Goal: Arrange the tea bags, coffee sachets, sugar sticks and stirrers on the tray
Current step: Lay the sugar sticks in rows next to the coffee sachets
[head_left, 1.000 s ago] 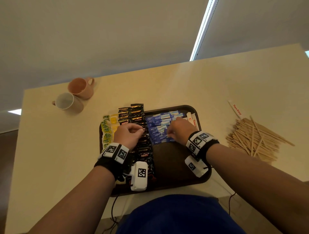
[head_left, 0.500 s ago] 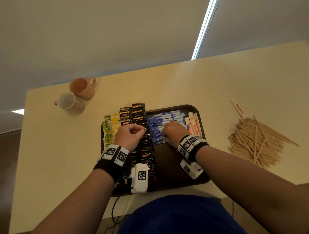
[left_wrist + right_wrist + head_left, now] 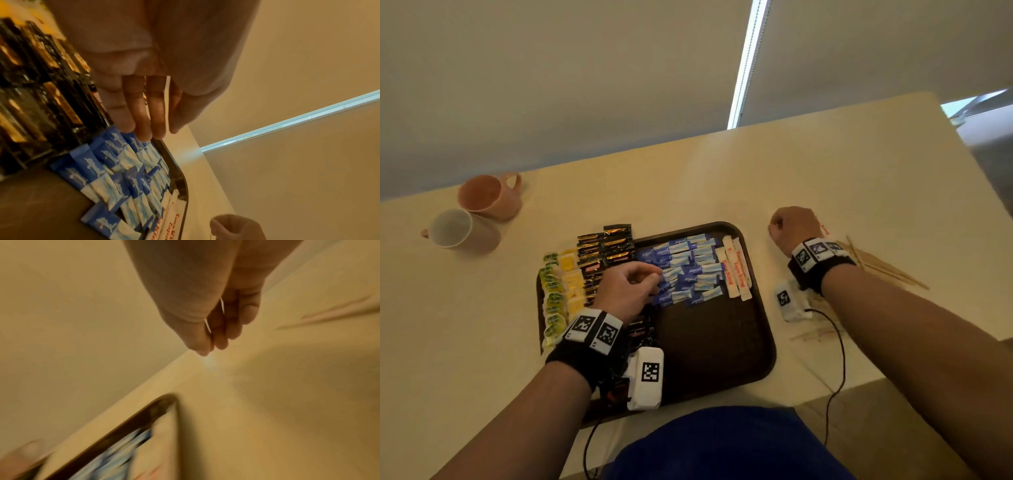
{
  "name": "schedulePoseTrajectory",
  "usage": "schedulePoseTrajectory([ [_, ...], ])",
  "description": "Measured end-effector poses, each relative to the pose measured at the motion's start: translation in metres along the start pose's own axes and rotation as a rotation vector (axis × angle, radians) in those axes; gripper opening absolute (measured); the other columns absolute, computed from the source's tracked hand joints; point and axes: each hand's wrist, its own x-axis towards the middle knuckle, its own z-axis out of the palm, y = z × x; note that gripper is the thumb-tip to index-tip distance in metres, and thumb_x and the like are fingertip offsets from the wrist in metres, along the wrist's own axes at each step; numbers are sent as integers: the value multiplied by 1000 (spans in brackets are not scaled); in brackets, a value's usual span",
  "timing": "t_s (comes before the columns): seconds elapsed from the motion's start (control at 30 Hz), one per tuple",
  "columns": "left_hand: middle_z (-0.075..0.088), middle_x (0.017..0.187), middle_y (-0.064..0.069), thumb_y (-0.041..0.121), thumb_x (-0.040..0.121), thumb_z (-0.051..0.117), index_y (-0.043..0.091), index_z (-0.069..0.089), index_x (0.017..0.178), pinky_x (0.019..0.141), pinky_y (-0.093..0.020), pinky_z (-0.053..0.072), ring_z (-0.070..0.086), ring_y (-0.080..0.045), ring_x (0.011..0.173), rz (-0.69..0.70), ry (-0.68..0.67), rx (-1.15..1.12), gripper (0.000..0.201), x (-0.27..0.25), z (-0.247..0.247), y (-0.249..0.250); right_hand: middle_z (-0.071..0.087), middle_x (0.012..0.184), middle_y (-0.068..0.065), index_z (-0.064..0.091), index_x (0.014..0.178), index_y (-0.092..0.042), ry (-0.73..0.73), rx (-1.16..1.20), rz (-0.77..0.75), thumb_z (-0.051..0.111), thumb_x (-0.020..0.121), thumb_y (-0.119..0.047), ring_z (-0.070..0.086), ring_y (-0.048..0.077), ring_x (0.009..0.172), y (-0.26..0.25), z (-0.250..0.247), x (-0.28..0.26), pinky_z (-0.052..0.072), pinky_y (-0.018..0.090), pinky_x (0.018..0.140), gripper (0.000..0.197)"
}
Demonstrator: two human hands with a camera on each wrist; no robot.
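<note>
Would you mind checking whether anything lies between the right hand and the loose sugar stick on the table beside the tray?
Nothing visible does. The right hand is over bare table, right next to the loose sugar stick, whose near end the hand hides. The wooden stirrers lie nearer the person, off that path.

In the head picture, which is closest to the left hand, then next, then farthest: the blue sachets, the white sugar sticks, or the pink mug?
From the left hand:
1. Blue sachets, touching its fingertips.
2. White sugar sticks, along the tray's right edge.
3. Pink mug, far back left on the table.

Our right hand (image 3: 792, 228) gone from blue sachets (image 3: 688, 270) on tray (image 3: 750, 356), now right of it over table (fingers curled).
</note>
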Motion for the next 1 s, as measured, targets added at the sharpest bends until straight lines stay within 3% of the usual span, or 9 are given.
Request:
schedulePoseTrajectory([
  [0.07,75,92,1,12,95,64,23,72,94,79,-36,60,73,-16,86,5,-14,-1,14,3,10,3,65,116,17,65,112,-2,-35,-93,162,60,94,-26,59,37,110,37,-11,16,50,39,94,30],
  [0.17,75,90,-1,12,94,65,21,72,95,79,-35,60,73,-16,84,5,-21,11,12,5,19,7,64,112,20,60,108,-2,-76,-178,324,65,89,-29,60,39,105,73,-15,30,52,47,92,33],
  [0.4,74,90,0,10,95,63,21,71,96,74,-31,59,72,-14,83,-19,-6,14,14,10,27,11,68,101,23,67,97,2,-118,-60,360,67,89,-23,66,40,92,65,-16,44,57,42,81,26],
  [0.53,75,90,-1,10,95,63,20,72,97,71,-28,57,72,-15,82,-32,0,-14,13,11,28,12,72,87,10,74,84,-7,-109,70,214,63,91,-38,66,29,83,22,-19,36,54,32,77,34],
  [0.63,75,90,-1,10,95,62,19,72,96,68,-25,55,72,-16,82,-34,-8,-33,13,12,28,13,70,79,0,74,81,-14,-202,209,90,70,89,-29,65,12,73,-18,-7,14,48,20,64,18],
  [0.7,75,91,-2,9,96,62,19,71,97,67,-24,55,73,-16,83,-33,-9,-45,13,12,27,15,71,81,-1,74,83,-13,-298,203,46,75,85,-25,66,11,74,-39,9,1,50,20,59,13],
  [0.8,75,90,-2,8,96,61,18,71,97,65,-22,56,74,-13,81,-26,2,-57,14,10,22,15,72,90,4,73,91,-10,-345,57,24,76,84,-29,68,18,84,-51,30,-4,60,32,74,20],
  [0.9,75,88,-1,7,96,62,18,71,95,63,-21,55,73,-12,79,-22,26,-61,14,7,17,12,69,101,7,66,104,-11,-290,2,5,72,87,-31,65,23,91,-51,35,-10,58,36,83,27],
  [1.0,74,88,2,8,96,62,20,71,95,63,-21,54,73,-10,78,-15,25,-50,16,5,14,9,63,109,5,57,113,-17,-264,-63,-117,66,91,-30,61,22,98,-43,36,-22,55,38,87,27],
])
